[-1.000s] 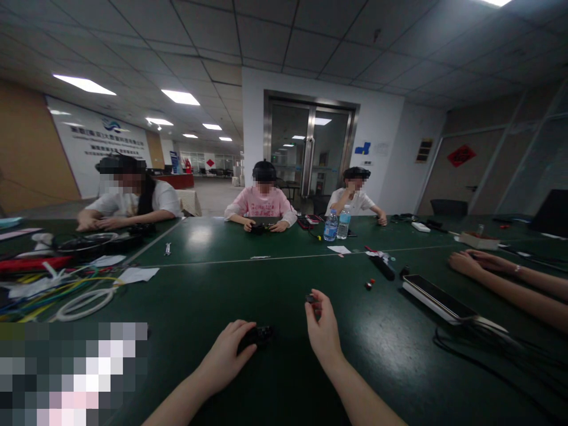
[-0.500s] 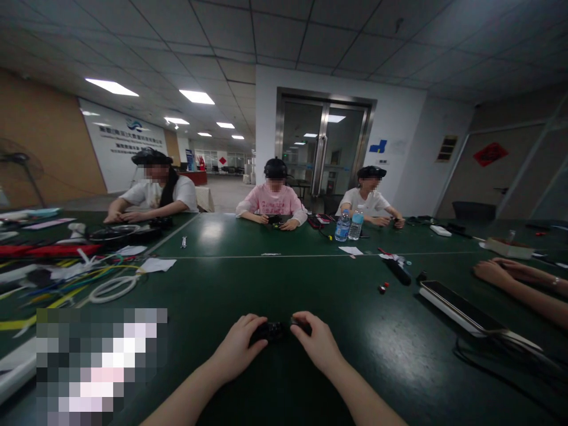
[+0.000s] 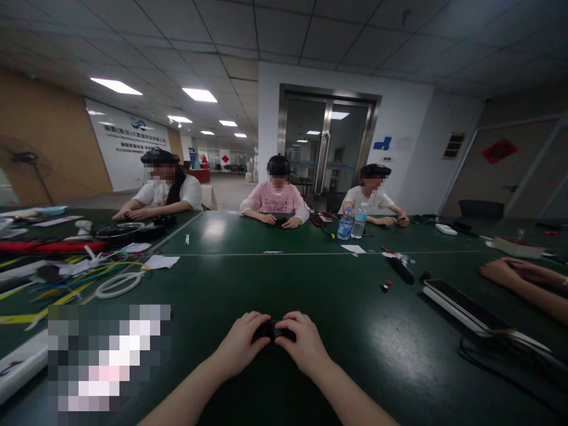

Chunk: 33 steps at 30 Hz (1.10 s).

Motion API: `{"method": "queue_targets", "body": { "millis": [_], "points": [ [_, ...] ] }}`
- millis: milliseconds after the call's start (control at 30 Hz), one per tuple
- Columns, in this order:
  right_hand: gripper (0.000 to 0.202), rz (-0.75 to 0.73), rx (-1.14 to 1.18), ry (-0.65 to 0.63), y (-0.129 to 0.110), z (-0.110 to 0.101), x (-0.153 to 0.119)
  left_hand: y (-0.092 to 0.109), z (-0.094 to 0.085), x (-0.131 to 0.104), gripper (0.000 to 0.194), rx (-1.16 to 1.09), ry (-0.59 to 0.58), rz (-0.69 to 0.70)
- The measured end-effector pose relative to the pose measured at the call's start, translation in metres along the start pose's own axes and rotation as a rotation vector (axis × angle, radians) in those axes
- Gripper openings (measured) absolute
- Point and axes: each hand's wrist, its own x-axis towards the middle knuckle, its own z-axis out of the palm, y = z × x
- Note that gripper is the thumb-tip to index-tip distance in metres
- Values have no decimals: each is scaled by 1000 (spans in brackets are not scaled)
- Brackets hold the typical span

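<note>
Just above the green table (image 3: 248, 284), my left hand (image 3: 242, 340) is closed around a small black object (image 3: 267, 331), thumb at the near side and fingers over the far side. My right hand (image 3: 306, 340) is closed on a second small black piece (image 3: 290, 335), with its fingertips up against the first one. The two black parts meet or nearly meet between my hands. Their exact kind is too dark and small to make out, and my fingers cover much of both.
Cables and a white coil (image 3: 118, 285) lie at the left, with papers (image 3: 162, 261) nearby. On the right are a flat black-topped device (image 3: 470, 307), a small red-and-black item (image 3: 386, 286) and another person's hands (image 3: 501, 273). Water bottles (image 3: 345, 225) stand before three seated people.
My right hand has moved left, bringing its black piece up to the one in my left hand. The gap between them has closed. The view has shifted slightly.
</note>
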Motion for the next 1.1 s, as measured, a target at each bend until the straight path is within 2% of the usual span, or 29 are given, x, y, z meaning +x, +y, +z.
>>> {"method": "queue_targets", "body": {
  "millis": [267, 567, 733, 933, 1100],
  "points": [
    [28, 30, 32, -26, -6, -5, -5, -3, 2, 0, 43, -7, -5, -9],
    [23, 60, 59, -51, -8, -8, -7, -5, 4, -1, 50, 6, 33, -6],
    [27, 64, 60, -44, -5, -6, -7, -4, 3, -1, 40, 14, 28, 10],
    [33, 37, 73, 8, 0, -3, -4, 4, -1, -3, 37, 12, 17, -19],
    [30, 0, 48, 26, 2, -1, -4, 2, 2, -2, 38, 6, 38, -2]
  ]
}}
